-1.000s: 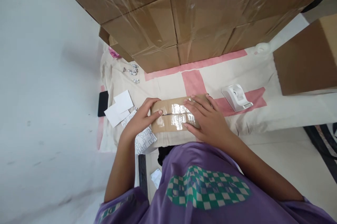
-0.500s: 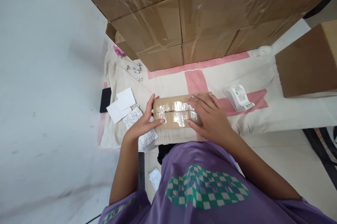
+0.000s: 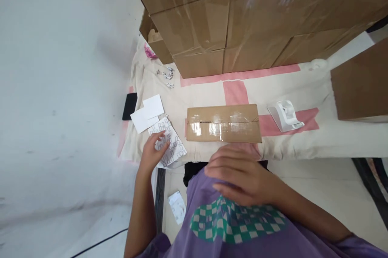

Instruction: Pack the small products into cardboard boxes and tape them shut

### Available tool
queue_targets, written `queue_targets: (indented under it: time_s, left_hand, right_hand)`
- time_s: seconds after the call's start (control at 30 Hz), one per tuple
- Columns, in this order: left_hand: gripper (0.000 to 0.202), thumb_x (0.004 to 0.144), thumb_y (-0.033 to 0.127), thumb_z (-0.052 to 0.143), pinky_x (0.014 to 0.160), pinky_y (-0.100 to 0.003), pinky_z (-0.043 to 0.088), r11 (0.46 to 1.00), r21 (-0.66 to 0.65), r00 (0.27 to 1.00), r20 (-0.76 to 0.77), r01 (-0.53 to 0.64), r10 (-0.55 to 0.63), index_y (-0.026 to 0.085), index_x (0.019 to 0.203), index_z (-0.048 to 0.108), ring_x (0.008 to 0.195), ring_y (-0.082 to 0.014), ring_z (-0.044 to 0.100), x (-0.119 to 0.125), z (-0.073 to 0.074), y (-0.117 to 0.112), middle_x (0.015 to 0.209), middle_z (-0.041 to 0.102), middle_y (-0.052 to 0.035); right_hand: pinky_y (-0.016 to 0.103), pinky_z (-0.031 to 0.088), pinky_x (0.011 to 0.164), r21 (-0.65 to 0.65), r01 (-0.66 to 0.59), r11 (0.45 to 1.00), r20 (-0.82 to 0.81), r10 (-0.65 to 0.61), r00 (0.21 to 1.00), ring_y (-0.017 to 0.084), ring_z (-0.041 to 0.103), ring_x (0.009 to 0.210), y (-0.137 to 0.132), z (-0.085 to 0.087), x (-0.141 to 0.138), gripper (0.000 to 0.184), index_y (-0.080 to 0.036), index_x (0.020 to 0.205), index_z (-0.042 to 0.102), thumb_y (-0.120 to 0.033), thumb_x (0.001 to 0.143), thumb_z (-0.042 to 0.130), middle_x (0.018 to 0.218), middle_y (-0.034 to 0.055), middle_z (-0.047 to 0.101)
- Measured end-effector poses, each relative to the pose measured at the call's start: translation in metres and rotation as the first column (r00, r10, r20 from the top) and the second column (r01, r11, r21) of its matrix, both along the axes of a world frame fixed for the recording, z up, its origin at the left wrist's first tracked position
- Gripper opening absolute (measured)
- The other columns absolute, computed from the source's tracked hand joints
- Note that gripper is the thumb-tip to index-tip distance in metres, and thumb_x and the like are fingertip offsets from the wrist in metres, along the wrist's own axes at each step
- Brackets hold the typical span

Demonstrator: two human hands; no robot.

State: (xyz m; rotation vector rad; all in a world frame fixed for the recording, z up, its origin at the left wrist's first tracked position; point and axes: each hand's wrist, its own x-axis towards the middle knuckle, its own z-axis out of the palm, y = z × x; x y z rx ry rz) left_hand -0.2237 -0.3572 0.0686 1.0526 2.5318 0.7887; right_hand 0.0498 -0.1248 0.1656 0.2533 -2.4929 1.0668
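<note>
A closed cardboard box [image 3: 224, 132], with shiny clear tape over its seam, lies flat on the cloth in front of me. Neither hand touches it. My left hand [image 3: 152, 152] hovers at or just over a printed sheet [image 3: 176, 146] with small outlined shapes. Its thumb and fingers are curved and apart, with nothing seen between them; whether they touch the paper I cannot tell. Between the box and my body is my right hand [image 3: 239, 175], back upward, slightly blurred, fingers loosely stretched and holding nothing visible. Two white paper pieces [image 3: 153, 106] overlap just beyond the printed sheet.
To the right stands a white tape dispenser [image 3: 285, 116]. Stacked cartons [image 3: 200, 27] rise along the back, and a large carton [image 3: 360, 84] is at far right. A black phone-like object [image 3: 129, 106] lies by the wall. Small silvery pieces [image 3: 169, 74] lie near an open box [image 3: 160, 49].
Both hands have let go of the taped box. My left hand has moved left to the printed sheet, and my right hand has drawn back toward my body.
</note>
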Motion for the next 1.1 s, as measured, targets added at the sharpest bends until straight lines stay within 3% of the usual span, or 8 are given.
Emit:
queue_targets:
  time_s: [0.07, 0.13, 0.23, 0.33, 0.47, 0.73, 1.1]
  left_hand:
    - [0.043, 0.09, 0.042, 0.064, 0.096, -0.041, 0.051, 0.994, -0.074, 0.995, -0.058, 0.081, -0.085, 0.024, 0.129, 0.063, 0.106, -0.0252, 0.064, 0.008, -0.013, -0.006, 0.114, 0.067, -0.008]
    - [0.042, 0.089, 0.04, 0.066, 0.097, -0.043, 0.05, 0.986, -0.133, 0.988, -0.111, 0.096, -0.111, 0.025, 0.128, 0.065, 0.109, -0.0281, 0.062, 0.018, -0.024, -0.009, 0.115, 0.067, -0.0087]
    - [0.04, 0.089, 0.039, 0.065, 0.098, -0.047, 0.047, 0.989, -0.15, 0.983, -0.179, 0.007, -0.034, 0.024, 0.127, 0.066, 0.112, -0.0326, 0.06, 0.03, -0.035, -0.012, 0.118, 0.066, -0.0111]
    - [0.036, 0.092, 0.041, 0.063, 0.096, -0.048, 0.045, 0.983, -0.135, 0.956, -0.282, -0.121, 0.078, 0.023, 0.124, 0.068, 0.113, -0.034, 0.06, 0.04, -0.041, -0.018, 0.117, 0.066, -0.0128]
    - [0.032, 0.093, 0.042, 0.064, 0.092, -0.045, 0.044, 0.976, -0.117, 0.94, -0.312, -0.185, 0.141, 0.022, 0.117, 0.071, 0.109, -0.0324, 0.062, 0.046, -0.046, -0.025, 0.114, 0.068, -0.012]
    - [0.025, 0.101, 0.042, 0.054, 0.088, -0.042, 0.039, 0.981, -0.087, 0.937, -0.321, -0.172, 0.136, 0.025, 0.098, 0.072, 0.101, -0.0267, 0.065, 0.046, -0.05, -0.032, 0.106, 0.074, -0.0071]
    - [0.018, 0.1, 0.03, 0.05, 0.08, -0.036, 0.042, 0.964, 0.085, 0.931, -0.25, -0.253, 0.266, 0.021, 0.089, 0.06, 0.086, -0.0226, 0.062, 0.04, -0.065, -0.033, 0.09, 0.067, -0.0061]
  right_hand:
    - [0.033, 0.056, 0.095, -0.063, -0.134, 0.989, 0.149, 0.143, 0.979, 0.018, 0.071, 0.101, -0.022, -0.016, -0.02, 0.026, -0.02, 0.12, 0.07, -0.029, 0.102, 0.053, 0.107, 0.0063, 0.078]
    - [0.033, 0.057, 0.092, -0.052, -0.22, 0.974, 0.307, 0.225, 0.925, 0.019, 0.071, 0.099, -0.041, -0.042, -0.041, 0.029, -0.016, 0.123, 0.069, -0.03, 0.101, 0.057, 0.107, 0.0088, 0.077]
    - [0.037, 0.058, 0.086, 0.07, -0.315, 0.947, 0.48, 0.244, 0.842, 0.023, 0.072, 0.096, -0.058, -0.085, -0.068, 0.031, -0.013, 0.122, 0.069, -0.027, 0.095, 0.063, 0.108, 0.0114, 0.075]
    - [0.04, 0.055, 0.093, 0.196, -0.302, 0.933, 0.46, 0.185, 0.869, 0.026, 0.067, 0.107, -0.065, -0.112, -0.089, 0.029, -0.012, 0.122, 0.068, -0.024, 0.096, 0.061, 0.123, 0.0153, 0.07]
    - [0.046, 0.05, 0.102, 0.281, -0.21, 0.936, 0.325, 0.113, 0.939, 0.03, 0.057, 0.12, -0.067, -0.125, -0.113, 0.035, -0.012, 0.131, 0.063, -0.021, 0.097, 0.056, 0.141, 0.017, 0.061]
    - [0.043, 0.048, 0.103, 0.2, -0.148, 0.969, 0.288, 0.086, 0.954, 0.026, 0.056, 0.117, -0.067, -0.155, -0.124, 0.036, -0.014, 0.133, 0.064, -0.02, 0.1, 0.051, 0.145, 0.0103, 0.063]
    - [0.046, 0.048, 0.099, 0.275, -0.151, 0.95, 0.245, 0.082, 0.966, 0.029, 0.054, 0.113, -0.071, -0.166, -0.124, 0.04, -0.013, 0.138, 0.063, -0.02, 0.1, 0.049, 0.147, 0.0119, 0.061]
